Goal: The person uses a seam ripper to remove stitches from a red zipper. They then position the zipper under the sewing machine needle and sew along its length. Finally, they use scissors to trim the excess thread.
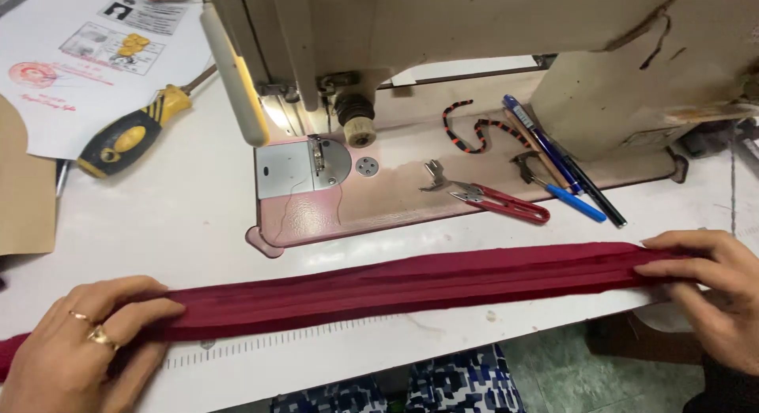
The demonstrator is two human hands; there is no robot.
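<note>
Smoothing step: folded maroon fabric strip [411, 290] lies stretched along the near tabletop [198, 215] edge, before the sewing machine [395, 33]. Left hand [75, 346] presses its left end flat, unclenched; right hand [708, 282] pinches its right end. Next likely needs even tension.
</note>
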